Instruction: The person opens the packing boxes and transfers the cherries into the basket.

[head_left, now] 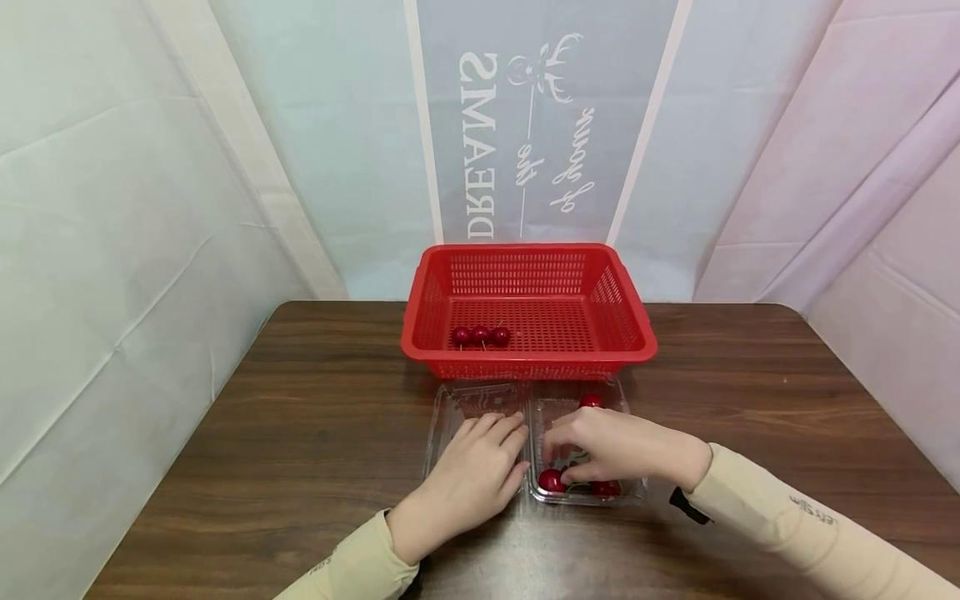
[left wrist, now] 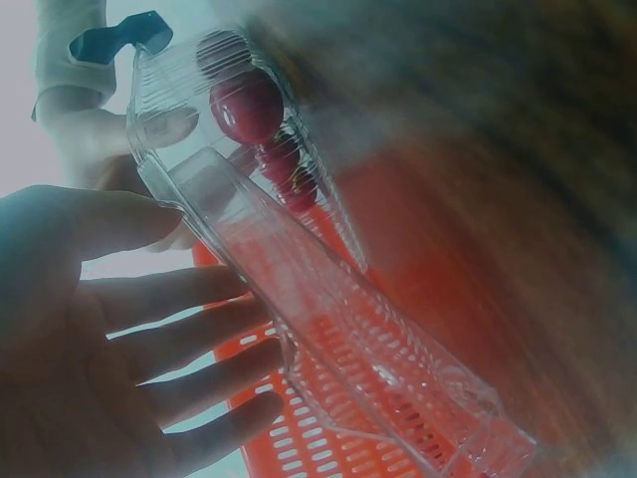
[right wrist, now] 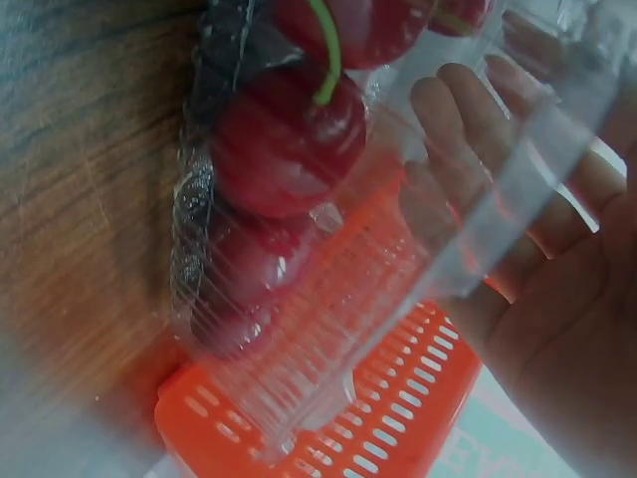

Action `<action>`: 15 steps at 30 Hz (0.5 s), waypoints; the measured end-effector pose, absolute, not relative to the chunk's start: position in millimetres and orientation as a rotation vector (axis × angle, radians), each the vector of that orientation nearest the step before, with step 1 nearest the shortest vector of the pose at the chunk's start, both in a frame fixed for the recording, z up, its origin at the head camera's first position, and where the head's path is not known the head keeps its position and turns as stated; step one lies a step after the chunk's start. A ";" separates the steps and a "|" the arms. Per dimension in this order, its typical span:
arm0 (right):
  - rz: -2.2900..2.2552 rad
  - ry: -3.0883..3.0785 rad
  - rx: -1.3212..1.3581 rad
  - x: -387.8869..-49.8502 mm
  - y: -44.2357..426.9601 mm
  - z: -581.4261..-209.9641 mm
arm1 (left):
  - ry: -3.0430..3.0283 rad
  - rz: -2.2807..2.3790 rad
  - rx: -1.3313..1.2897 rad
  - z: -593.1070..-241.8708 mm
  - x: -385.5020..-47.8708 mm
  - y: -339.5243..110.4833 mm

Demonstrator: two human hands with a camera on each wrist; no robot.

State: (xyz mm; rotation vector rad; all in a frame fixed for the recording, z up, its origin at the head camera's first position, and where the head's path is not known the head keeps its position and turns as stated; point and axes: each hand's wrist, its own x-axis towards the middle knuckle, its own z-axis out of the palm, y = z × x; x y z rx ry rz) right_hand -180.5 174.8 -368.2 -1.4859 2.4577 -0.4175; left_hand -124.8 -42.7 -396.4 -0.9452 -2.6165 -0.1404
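A clear plastic clamshell box point(head_left: 536, 492) lies opened out on the table, its lid half point(head_left: 442, 433) on the left. My left hand point(head_left: 480, 467) rests on that lid with the fingers straight, as the left wrist view also shows. My right hand point(head_left: 607, 442) reaches into the box's right half, fingers loosely bent and apart, nothing visible between them. Near its thumb sits a red cherry point(head_left: 552, 480), and more cherries point(head_left: 606, 488) lie along the near side. Another cherry point(head_left: 591, 401) is at the far end. In the right wrist view, a cherry point(right wrist: 289, 139) has a green stem.
Just behind the box stands a red perforated basket point(head_left: 528, 369); 3 dark red cherries point(head_left: 480, 335) lie inside at its front left. The brown wooden table point(head_left: 322, 433) ends at a back edge, where pale cloth point(head_left: 360, 150) hangs.
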 end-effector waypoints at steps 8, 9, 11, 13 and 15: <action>-0.367 2.441 -1.546 -179.1 172.1 -374.0 | -2.597 -0.129 -0.942 -397.3 -124.8 -43.2; -0.359 2.439 -1.549 -179.1 171.7 -374.7 | -2.598 -0.128 -0.942 -397.2 -124.7 -43.2; -0.352 2.429 -1.549 -179.1 171.1 -376.2 | -2.602 -0.127 -0.941 -396.9 -124.6 -43.1; -0.355 2.418 -1.548 -179.1 170.5 -377.0 | -2.605 -0.125 -0.942 -396.5 -124.4 -43.0; -0.367 2.406 -1.543 -179.1 170.0 -377.8 | -2.606 -0.124 -0.943 -396.0 -124.2 -43.1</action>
